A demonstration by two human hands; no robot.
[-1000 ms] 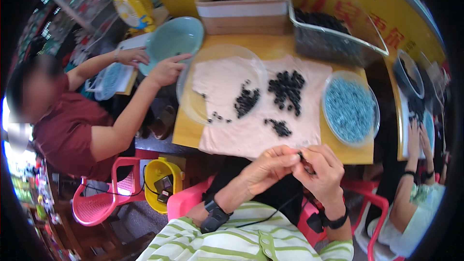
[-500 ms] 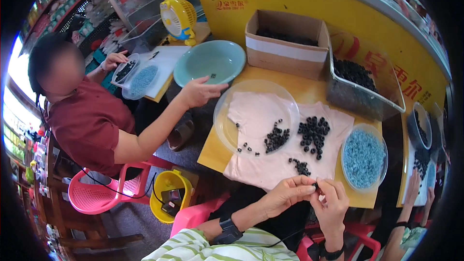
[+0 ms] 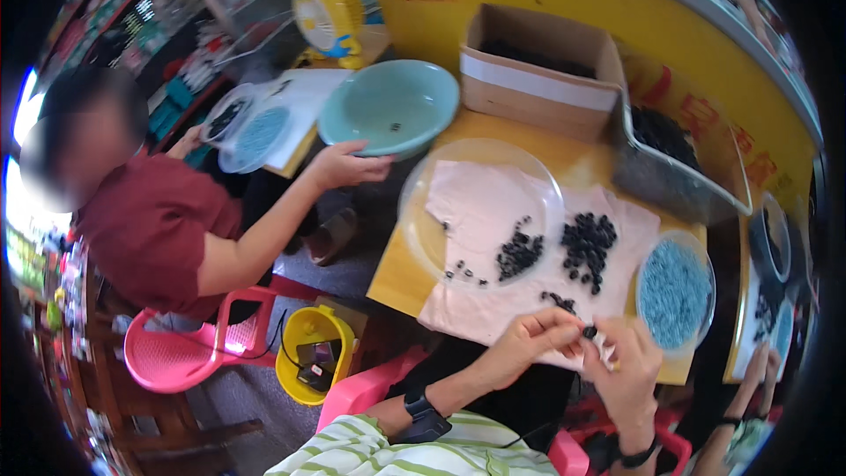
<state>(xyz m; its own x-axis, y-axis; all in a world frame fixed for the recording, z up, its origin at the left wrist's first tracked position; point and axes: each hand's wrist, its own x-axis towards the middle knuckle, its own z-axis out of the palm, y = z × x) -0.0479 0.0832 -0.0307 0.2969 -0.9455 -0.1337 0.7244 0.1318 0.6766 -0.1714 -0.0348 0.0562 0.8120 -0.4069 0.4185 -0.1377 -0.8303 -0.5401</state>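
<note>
Over the near edge of the table, my left hand [image 3: 527, 348] pinches a small black ring-like piece [image 3: 589, 332] between thumb and fingertips. Close against its right side, my right hand [image 3: 627, 368] is closed, its thumb and fingers drawn together. What those right fingers hold is blurred. Just beyond my hands is a pink cloth [image 3: 467, 313], with a small group of black pieces [image 3: 557, 301] and a bigger pile [image 3: 589, 247] on it. A clear round tray [image 3: 480, 148] rests on the cloth, holding more black pieces. To the right stands a round tub of light-blue small parts [image 3: 674, 291].
A cardboard box [image 3: 538, 86] and a clear bin [image 3: 687, 185], both holding black pieces, stand at the back. Left of them is a teal basin [image 3: 352, 110]. A co-worker's arm [image 3: 273, 234] reaches in from the left. A yellow bucket [image 3: 295, 375] stands on the floor.
My right hand has shifted right and down, its fingertips drawn a little back from the black piece. The co-worker's near hand is lower and further left, and the whole view has shifted slightly.
</note>
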